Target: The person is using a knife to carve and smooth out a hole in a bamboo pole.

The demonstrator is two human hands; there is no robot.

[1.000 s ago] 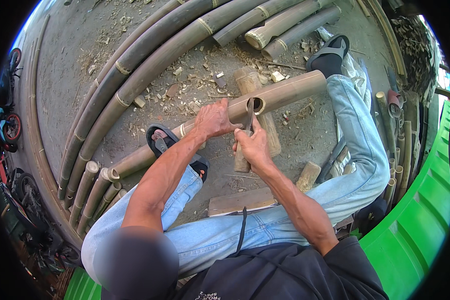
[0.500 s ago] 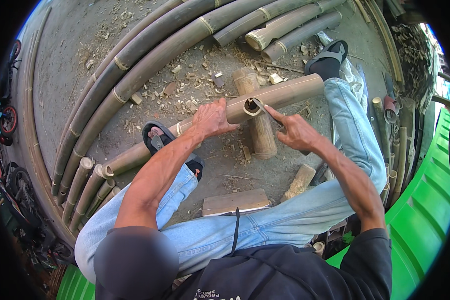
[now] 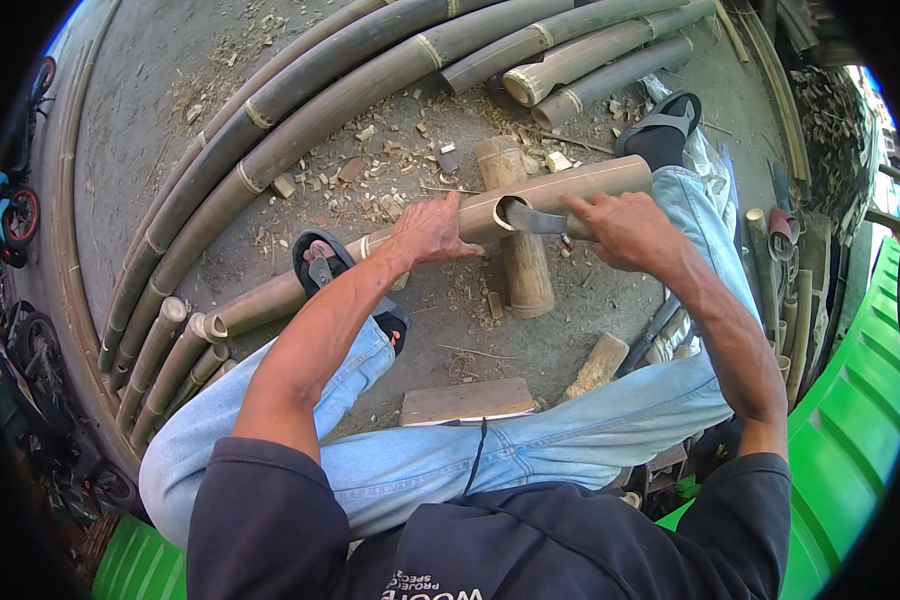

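A thick bamboo pole (image 3: 595,182) lies slantwise before me, across a short round log (image 3: 528,280). My left hand (image 3: 432,230) presses down on the pole and grips it, just left of a hole (image 3: 510,212) cut in its side. The knife (image 3: 542,221) in my right hand (image 3: 625,230) has a broad, curved blade, and its tip reaches into that hole. My right fingers are wrapped round the handle, which they partly hide. My sandalled left foot (image 3: 322,262) is against the pole's left part; the right foot (image 3: 662,130) is near its far end.
Long bamboo poles (image 3: 340,110) curve across the ground beyond. Pale wood chips (image 3: 370,165) are scattered between them and my pole. A flat wooden block (image 3: 467,400) and a short stub (image 3: 598,365) lie near my legs. Green corrugated sheeting (image 3: 850,400) stands at the right.
My right hand has moved right and up, turning the knife from slanted to nearly level, its tip still at the hole. The left hand keeps its hold on the pole.
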